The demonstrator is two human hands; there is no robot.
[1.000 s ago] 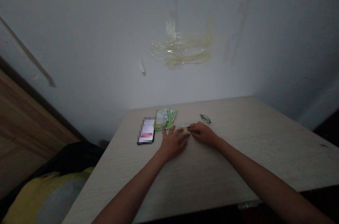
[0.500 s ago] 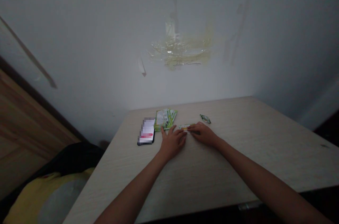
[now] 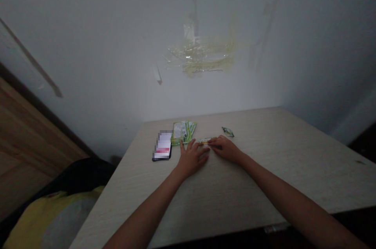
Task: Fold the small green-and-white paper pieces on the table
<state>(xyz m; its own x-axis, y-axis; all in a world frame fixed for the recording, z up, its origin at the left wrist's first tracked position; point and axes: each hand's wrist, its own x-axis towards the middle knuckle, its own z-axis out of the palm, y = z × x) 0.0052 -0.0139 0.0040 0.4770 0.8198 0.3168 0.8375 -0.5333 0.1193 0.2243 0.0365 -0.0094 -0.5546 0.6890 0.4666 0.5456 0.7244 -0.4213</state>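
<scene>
A narrow green, white and yellow packet (image 3: 205, 140), perhaps folded, lies flat on the table between my hands. My left hand (image 3: 190, 159) rests on the tabletop with its fingers spread. Some of its fingertips touch or nearly touch the packet's near left side, and another reaches the lower edge of a pile of green-and-white packets (image 3: 179, 131). At the packet's right end, my right hand (image 3: 226, 148) has its fingers closed on it; the exact grip is partly hidden. Just beyond that hand lies a small green folded packet (image 3: 228, 131).
A phone (image 3: 163, 145) with a lit, partly blurred screen lies left of the pile. The pale wooden table (image 3: 264, 131) meets a wall (image 3: 117, 45) marked with old clear tape (image 3: 202, 59). A yellow and grey cloth item (image 3: 55, 217) is at the lower left.
The fingers of my left hand have shifted slightly and spread a little more along the packet. My right hand stays at the packet's right end. The other things have not moved.
</scene>
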